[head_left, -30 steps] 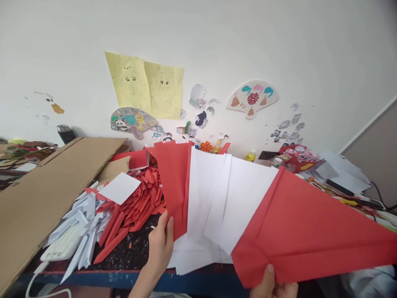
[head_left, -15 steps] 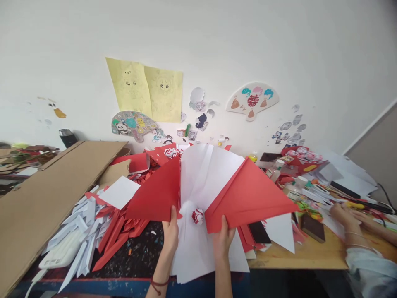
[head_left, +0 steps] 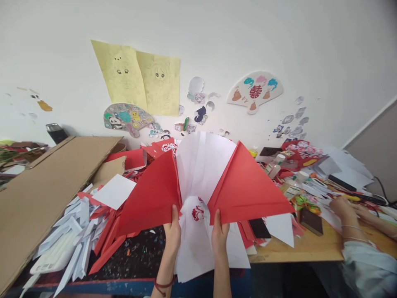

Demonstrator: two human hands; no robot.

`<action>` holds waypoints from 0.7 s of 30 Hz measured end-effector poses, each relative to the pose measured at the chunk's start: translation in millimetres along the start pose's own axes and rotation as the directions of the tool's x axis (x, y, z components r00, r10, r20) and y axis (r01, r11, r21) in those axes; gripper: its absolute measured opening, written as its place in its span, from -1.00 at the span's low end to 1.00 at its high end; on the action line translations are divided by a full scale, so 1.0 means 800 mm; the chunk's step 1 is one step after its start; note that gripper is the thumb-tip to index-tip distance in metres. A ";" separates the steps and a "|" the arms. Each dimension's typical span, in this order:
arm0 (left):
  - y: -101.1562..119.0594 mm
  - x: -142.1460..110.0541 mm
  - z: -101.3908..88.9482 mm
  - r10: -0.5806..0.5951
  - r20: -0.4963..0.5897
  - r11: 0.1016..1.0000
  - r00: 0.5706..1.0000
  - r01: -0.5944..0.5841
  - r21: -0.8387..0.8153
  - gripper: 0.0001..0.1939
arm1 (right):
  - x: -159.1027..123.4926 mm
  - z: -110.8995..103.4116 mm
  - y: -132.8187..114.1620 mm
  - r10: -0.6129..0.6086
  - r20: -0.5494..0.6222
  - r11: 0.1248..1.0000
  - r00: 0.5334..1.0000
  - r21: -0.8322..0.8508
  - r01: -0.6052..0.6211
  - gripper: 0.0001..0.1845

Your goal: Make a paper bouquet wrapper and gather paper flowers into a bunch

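Hands (head_left: 172,232) (head_left: 220,235) at edges of red paper (head_left: 249,190)

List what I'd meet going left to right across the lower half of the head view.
White square → left hand → flower → right hand → black slab → brown block → co-worker's sleeve. The fanned paper in both hands overlaps several of these, so it's left out.

Pale wall (head_left: 217,33) with yellow drawings (head_left: 136,78) above a dark-topped table (head_left: 136,256), softly lit.
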State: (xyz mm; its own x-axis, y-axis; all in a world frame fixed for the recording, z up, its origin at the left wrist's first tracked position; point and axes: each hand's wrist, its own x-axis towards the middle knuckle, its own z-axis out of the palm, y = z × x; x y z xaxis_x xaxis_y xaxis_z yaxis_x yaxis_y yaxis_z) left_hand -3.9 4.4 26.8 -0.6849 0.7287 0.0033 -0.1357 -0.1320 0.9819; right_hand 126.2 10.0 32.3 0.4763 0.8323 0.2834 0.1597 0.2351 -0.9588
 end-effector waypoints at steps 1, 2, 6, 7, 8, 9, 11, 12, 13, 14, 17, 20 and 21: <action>0.002 -0.002 0.001 0.007 -0.004 1.000 1.000 -0.007 -0.009 -0.21 | 0.000 -0.002 -0.002 -0.026 0.026 0.999 0.999 -0.018 0.026 -0.41; 0.004 -0.003 0.001 0.015 -0.009 1.000 1.000 -0.015 -0.020 -0.22 | -0.001 -0.004 -0.003 -0.048 0.051 0.998 0.998 -0.038 0.050 -0.47; 0.010 -0.005 0.000 0.025 -0.047 0.997 0.999 -0.028 -0.072 -0.21 | -0.002 -0.010 -0.009 -0.099 0.145 0.989 0.984 -0.097 0.114 -0.58; 0.010 -0.004 0.000 0.018 -0.058 0.997 0.998 -0.023 -0.080 -0.21 | -0.003 -0.010 -0.011 -0.106 0.162 0.987 0.981 -0.107 0.124 -0.56; 0.011 -0.004 -0.001 0.010 -0.070 0.996 0.997 -0.016 -0.085 -0.22 | -0.003 -0.010 -0.012 -0.111 0.175 0.985 0.978 -0.114 0.132 -0.53; 0.012 -0.004 -0.002 0.000 -0.084 0.996 0.996 -0.008 -0.090 -0.24 | -0.003 -0.009 -0.012 -0.116 0.184 0.983 0.976 -0.121 0.140 -0.51; 0.020 -0.004 -0.004 -0.006 -0.124 0.992 0.992 -0.009 -0.123 -0.26 | -0.007 -0.004 -0.013 -0.128 0.194 0.979 0.973 -0.129 0.155 -0.47; 0.026 -0.005 -0.005 0.006 -0.150 0.987 0.989 -0.031 -0.160 -0.27 | -0.011 -0.001 -0.014 -0.135 0.197 0.978 0.971 -0.133 0.163 -0.47; 0.034 -0.005 -0.007 0.033 -0.174 0.976 0.984 -0.069 -0.205 -0.27 | -0.016 0.002 -0.015 -0.142 0.199 0.976 0.970 -0.138 0.171 -0.47; 0.045 -0.006 -0.010 0.073 -0.204 0.960 0.976 -0.124 -0.251 -0.28 | -0.023 0.006 -0.017 -0.150 0.206 0.974 0.967 -0.135 0.180 -0.48; 0.080 -0.005 -0.030 0.238 -0.296 0.904 0.925 -0.323 -0.281 -0.32 | -0.047 0.019 -0.032 -0.176 0.239 0.975 0.955 -0.092 0.203 -0.50; 0.112 0.006 -0.066 0.317 -0.387 0.905 0.866 -0.399 -0.151 -0.37 | -0.061 0.038 -0.061 -0.159 0.306 0.986 0.939 0.094 0.137 -0.48; 0.121 0.013 -0.080 0.322 -0.423 0.916 0.847 -0.391 -0.087 -0.39 | -0.060 0.046 -0.073 -0.143 0.344 0.979 0.928 0.184 0.083 -0.46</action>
State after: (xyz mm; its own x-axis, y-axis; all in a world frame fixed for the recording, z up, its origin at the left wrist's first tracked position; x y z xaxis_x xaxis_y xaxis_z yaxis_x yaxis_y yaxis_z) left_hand -70.2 -44.3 110.1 -0.9267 0.2903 0.2386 0.0815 -0.4645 0.8818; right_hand 62.2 -25.4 73.6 0.1217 0.9114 0.3932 0.0366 0.3917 -0.9194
